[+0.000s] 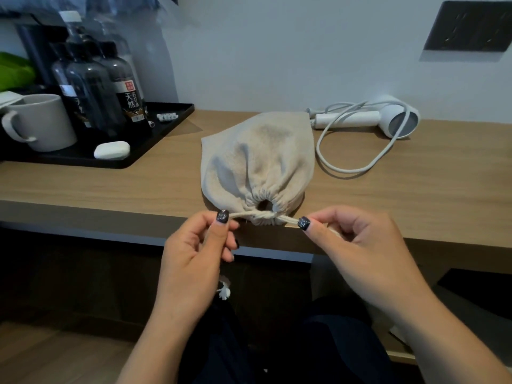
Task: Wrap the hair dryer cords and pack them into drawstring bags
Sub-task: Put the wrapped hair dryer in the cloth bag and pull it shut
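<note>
1. Drawstring bag (259, 164), beige and full-looking, is lying on the wooden counter (110, 187) with its gathered mouth facing the near edge; the mouth is puckered down to a small round hole.
2. Its pale cord (263, 216) is stretching out sideways from the mouth in both directions, crossing just under the hole.
3. A second hair dryer (388, 117), white, is lying behind and to the right of the bag, its cable (332, 164) looping loose on the counter.
4. The left hand (194, 253) is pinching the left run of cord between thumb and curled fingers, dark-painted thumbnail up; a knotted, frayed cord end (224, 292) is dangling below this hand.
5. The right hand (357, 245) is pinching the right run of cord the same way, fingers curled, just off the counter edge.
6. Both forearms are reaching in from the bottom, hands held apart on either side of the mouth.
7. A black tray (171, 123) with dark bottles (94, 87), a mug (41, 120) and a small white case (112, 150) is sitting at the far left.
</note>
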